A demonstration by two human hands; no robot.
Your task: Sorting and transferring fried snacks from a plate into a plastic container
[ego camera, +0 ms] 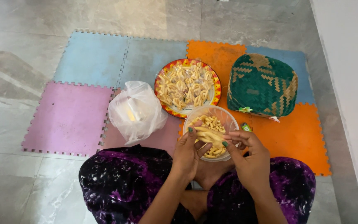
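Foam mat edge left – left hand, right hand pinching dough piece (over bowl); wall close right.

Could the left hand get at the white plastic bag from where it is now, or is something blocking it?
Probably yes. The plastic bag sits on the foam mat just left of the left hand, with nothing between them. But that hand, together with the right hand, is pinching a pale dough piece, so it would have to release it first.

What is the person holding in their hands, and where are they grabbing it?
Both hands hold one pale yellow strip of dough over the clear bowl. The left hand pinches its left end, the right hand its right end, with the fingertips.
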